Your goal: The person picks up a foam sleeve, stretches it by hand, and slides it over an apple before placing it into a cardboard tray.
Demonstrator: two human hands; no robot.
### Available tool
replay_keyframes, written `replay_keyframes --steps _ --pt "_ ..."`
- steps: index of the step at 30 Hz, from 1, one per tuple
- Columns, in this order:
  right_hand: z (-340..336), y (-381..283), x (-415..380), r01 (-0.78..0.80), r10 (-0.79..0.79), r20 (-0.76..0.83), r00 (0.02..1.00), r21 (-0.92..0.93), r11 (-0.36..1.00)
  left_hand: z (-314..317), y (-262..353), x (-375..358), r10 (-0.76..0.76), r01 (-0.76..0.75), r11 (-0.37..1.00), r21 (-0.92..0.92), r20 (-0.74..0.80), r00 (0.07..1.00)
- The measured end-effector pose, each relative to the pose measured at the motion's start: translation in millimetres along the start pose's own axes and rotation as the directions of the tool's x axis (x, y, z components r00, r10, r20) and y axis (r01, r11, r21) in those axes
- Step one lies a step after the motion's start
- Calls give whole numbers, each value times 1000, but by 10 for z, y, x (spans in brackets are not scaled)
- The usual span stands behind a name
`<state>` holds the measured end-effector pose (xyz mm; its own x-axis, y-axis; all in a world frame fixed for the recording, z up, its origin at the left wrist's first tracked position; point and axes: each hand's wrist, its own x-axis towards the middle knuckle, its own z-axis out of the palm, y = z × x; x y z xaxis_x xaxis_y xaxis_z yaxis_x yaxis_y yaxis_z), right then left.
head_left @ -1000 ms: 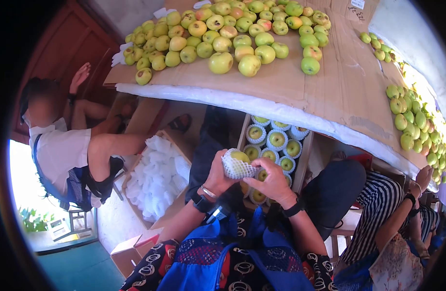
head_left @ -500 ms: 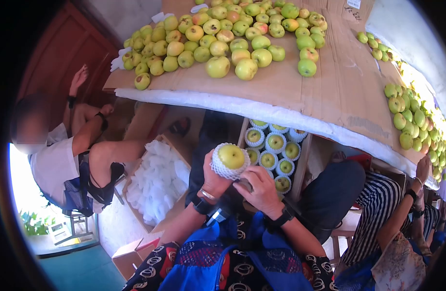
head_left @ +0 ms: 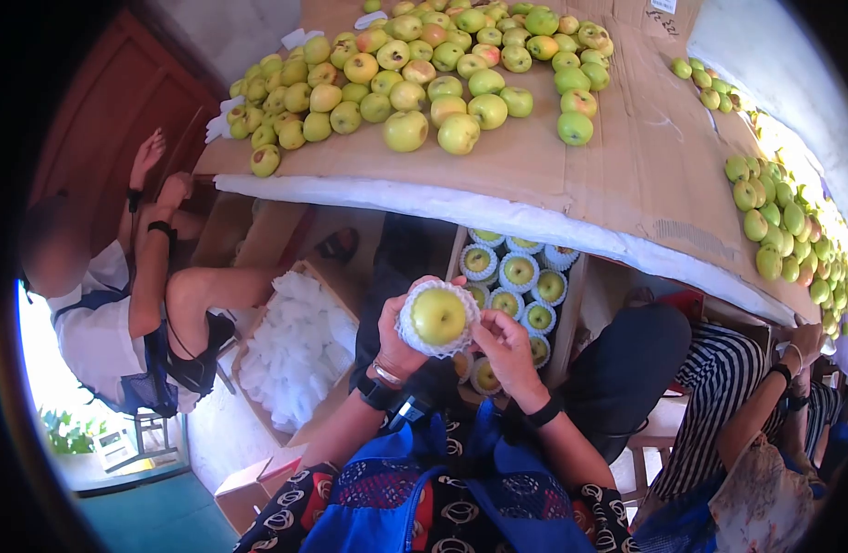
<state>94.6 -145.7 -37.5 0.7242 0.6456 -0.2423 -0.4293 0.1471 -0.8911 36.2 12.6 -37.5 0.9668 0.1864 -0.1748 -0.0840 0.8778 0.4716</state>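
A yellow-green apple (head_left: 438, 316) sits in a white foam net (head_left: 413, 334), its stem end facing me. My left hand (head_left: 396, 343) is wrapped round the netted apple from the left and below. At the net's right edge, my right hand (head_left: 510, 358) has its thumb and fingers closed on the foam rim. Just beyond my hands, a box (head_left: 578, 313) holds several netted apples (head_left: 519, 272) set in rows. To the left of my knees stands a carton (head_left: 299, 433) heaped with loose white foam nets (head_left: 290, 355).
A cardboard-covered table (head_left: 645, 166) with a white padded edge (head_left: 461, 207) spans the far side, bearing loose apples (head_left: 405, 132). More apples (head_left: 769, 221) lie at its right. A person (head_left: 101, 323) sits at left; another person's hand (head_left: 804, 341) rests by the right edge.
The netted apple has come lower and tilted so its stem end faces me. My right hand has moved up to the net's right rim. The person at left has shifted an arm.
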Motion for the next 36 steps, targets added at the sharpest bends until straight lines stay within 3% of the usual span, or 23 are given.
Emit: replay_keyframes --steps 1,3,4,6,10,13,14,15,16,18,19,20,22,23,26,28,31,32,33,34,35,36 --pt "-15 43 15 2 -2 -1 1000 1 1000 -1 5 -1 -6 6 1000 -6 -6 1000" --pt "-35 106 20 -84 91 -16 996 250 964 15 25 -2 -20 20 999 -29 -10 1000" --pt "-41 127 14 -85 92 -17 996 249 965 21 26 -3 -34 34 998 -52 -13 999" --pt "-9 119 18 -132 150 4 989 498 857 -25 -6 -11 -42 41 997 -59 -9 999" --pt "41 -4 25 -211 260 14 966 624 752 -68 -88 -20 -44 41 989 -145 -20 999" --pt "-16 56 64 -275 287 71 955 564 779 23 -71 -29 -43 50 977 -206 37 998" --pt "-50 78 93 -75 86 -56 995 175 982 25 -71 -22 -42 49 978 -205 37 998" --pt "-69 97 115 126 -153 -82 985 -261 957 23 -62 -19 -48 50 974 -221 15 999" --pt "-80 112 119 129 -153 -77 985 -259 957 21 -50 -21 -52 49 971 -236 -6 999" --pt "-45 -9 105 289 -320 -127 939 -215 933 13 -48 -19 -50 47 976 -213 -10 999" --pt "-50 -42 85 318 -341 -18 940 -318 893 7 -62 -19 -57 54 980 -193 -14 998" --pt "6 -78 55 312 -338 -26 941 -321 894 -3 -76 -20 -66 62 978 -197 -14 998" --pt "201 -108 37 404 -397 111 911 -432 806 -34 -95 -12 -128 111 985 -134 -118 985" --pt "220 -49 71 372 -387 91 917 -541 754 -43 -118 -13 -136 118 988 -102 -183 974" --pt "200 34 87 279 -318 -5 948 -465 840 -19 -177 9 -112 103 993 -50 -224 968" --pt "184 30 70 299 -347 -14 938 -478 826 32 -164 9 -84 81 996 -25 -186 979" --pt "161 44 113 297 -347 -49 936 -413 861 12 -103 30 -61 83 989 125 -169 984" --pt "121 18 125 297 -348 -51 936 -412 861 16 -52 17 29 31 852 522 -106 994" --pt "64 -16 130 365 -417 29 908 -544 756 22 -14 3 77 -34 566 823 -12 997" --pt "13 -32 117 423 -467 119 876 -656 626 33 32 -2 67 -27 569 822 -14 998" --pt "-24 -29 110 419 -466 115 877 -658 626 48 97 9 -190 228 863 452 -127 973" --pt "-46 -15 125 480 -458 232 858 -676 559 56 139 21 -454 453 891 -29 -105 885"
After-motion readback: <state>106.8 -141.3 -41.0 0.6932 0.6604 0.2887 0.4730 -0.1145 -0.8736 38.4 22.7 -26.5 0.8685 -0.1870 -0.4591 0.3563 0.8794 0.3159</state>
